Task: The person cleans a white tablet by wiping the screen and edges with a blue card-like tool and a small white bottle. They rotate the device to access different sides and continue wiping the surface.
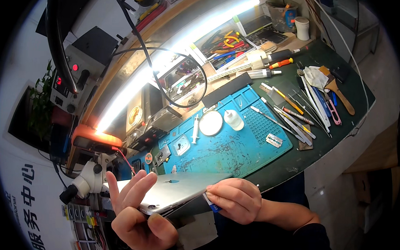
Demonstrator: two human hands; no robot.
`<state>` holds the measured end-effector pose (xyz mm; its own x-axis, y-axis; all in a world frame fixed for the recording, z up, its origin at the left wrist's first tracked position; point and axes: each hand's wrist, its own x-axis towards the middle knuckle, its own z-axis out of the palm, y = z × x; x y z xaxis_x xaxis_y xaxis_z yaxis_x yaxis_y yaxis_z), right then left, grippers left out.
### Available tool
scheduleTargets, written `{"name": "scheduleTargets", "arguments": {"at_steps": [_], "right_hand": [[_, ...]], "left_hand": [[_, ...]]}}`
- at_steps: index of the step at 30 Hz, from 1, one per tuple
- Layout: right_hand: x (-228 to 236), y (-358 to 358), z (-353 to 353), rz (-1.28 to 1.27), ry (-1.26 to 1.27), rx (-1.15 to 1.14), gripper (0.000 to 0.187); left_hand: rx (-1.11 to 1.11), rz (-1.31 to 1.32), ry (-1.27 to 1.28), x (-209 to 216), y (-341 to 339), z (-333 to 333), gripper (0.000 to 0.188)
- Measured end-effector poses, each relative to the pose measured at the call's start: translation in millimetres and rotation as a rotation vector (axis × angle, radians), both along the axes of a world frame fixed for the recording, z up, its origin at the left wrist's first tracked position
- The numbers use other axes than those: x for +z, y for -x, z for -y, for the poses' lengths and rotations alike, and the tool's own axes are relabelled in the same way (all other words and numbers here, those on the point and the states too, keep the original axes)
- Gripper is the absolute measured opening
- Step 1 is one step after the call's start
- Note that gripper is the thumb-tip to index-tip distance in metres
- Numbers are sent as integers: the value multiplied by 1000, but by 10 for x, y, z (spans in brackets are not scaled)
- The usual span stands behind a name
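Note:
A silver tablet (184,188) is tilted in front of me, its back facing up and a round camera lens at the near left corner. My left hand (139,224) is closed around that corner, with the thumb at the edge and several fingers raised beside the back. A dark gap shows along the near edge. At the right end of that edge, my right hand (239,201) is closed, pinching a small flat blue-and-white piece (213,205) against the tablet's side. Its fingers hide most of this piece and the tablet's corner.
Beyond the tablet lies a blue work mat (221,152) with a syringe (195,129), a round white dish (210,123), a squeeze bottle (233,120) and a razor blade (274,140). Several tools and a wooden-handled brush (340,97) lie right. A microscope (85,180) stands left.

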<state>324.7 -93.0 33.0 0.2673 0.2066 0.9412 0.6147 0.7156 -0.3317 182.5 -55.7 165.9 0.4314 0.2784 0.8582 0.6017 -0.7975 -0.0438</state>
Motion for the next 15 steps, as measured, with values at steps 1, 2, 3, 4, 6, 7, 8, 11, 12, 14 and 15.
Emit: {"name": "scheduleTargets", "arguments": {"at_steps": [1,2,3,4,6,7,8,11,12,14,15], "right_hand": [[-1,1,-8,-3,-9,-1,21],[2,-3,-11,13,-13,6,23],[11,-8,-12,32,-17,15,25],[20,-14,-11,50,-20,23,27],[55,-10,-22,45,-28,17,26],[68,-5,-28,43,-32,14,25],[74,-3,-30,42,-34,6,25],[82,0,-15,37,-29,-8,24],[86,0,-8,37,-23,-7,24],[96,-6,11,38,-2,-15,21],[105,-17,24,39,13,-22,19]], "left_hand": [[-6,-12,35,7,15,11,25],[-11,-23,70,22,41,31,30],[-17,-34,105,30,59,43,35],[-7,-24,74,19,49,38,30],[13,-3,13,-5,11,18,22],[13,-5,10,-1,4,12,23],[13,-8,7,3,-2,7,23],[21,-16,5,15,-3,24,23],[25,-18,6,12,2,25,24],[24,-14,-1,2,-9,16,24],[24,-11,-4,-1,-15,13,24]]}}
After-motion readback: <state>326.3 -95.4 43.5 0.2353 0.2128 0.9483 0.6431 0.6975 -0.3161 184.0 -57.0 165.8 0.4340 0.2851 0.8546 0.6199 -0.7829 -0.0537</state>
